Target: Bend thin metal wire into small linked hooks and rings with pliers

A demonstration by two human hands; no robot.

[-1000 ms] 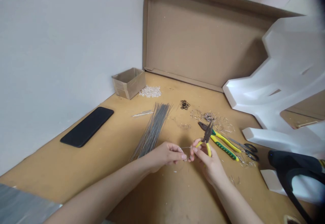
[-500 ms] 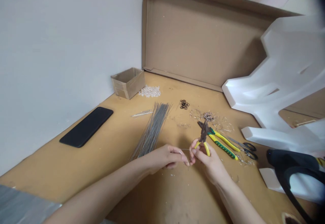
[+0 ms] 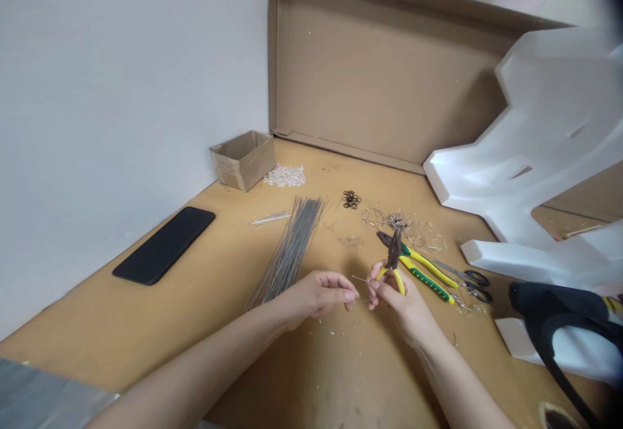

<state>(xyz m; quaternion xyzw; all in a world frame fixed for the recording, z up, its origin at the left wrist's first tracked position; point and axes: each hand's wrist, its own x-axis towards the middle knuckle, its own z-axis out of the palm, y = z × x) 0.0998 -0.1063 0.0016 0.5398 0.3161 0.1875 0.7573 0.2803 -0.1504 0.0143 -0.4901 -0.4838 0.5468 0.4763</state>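
My right hand [image 3: 400, 299] is closed round small yellow-handled pliers [image 3: 395, 254], whose dark jaws point up and away from me. A thin wire [image 3: 359, 278] sticks out to the left from the fingertips of that same hand. Just left of it, my left hand [image 3: 331, 294] has thumb and fingers pinched together; whatever lies between them is too small to make out. The two hands are slightly apart above the table. Behind my left hand lies a bundle of straight grey wires [image 3: 296, 244].
Yellow-green pliers [image 3: 428, 278] and black-handled scissors [image 3: 477, 285] lie right, near tangled wire pieces [image 3: 423, 233]. Black rings [image 3: 351, 200], clear small pieces [image 3: 286, 176], a cardboard box [image 3: 246, 163] and a black phone [image 3: 165, 245] lie farther off. White foam [image 3: 549, 124] stands right.
My hands have drawn a little apart. The wire that spanned between them now shows a free end beside my right fingertips. The pliers have stayed in my right hand.
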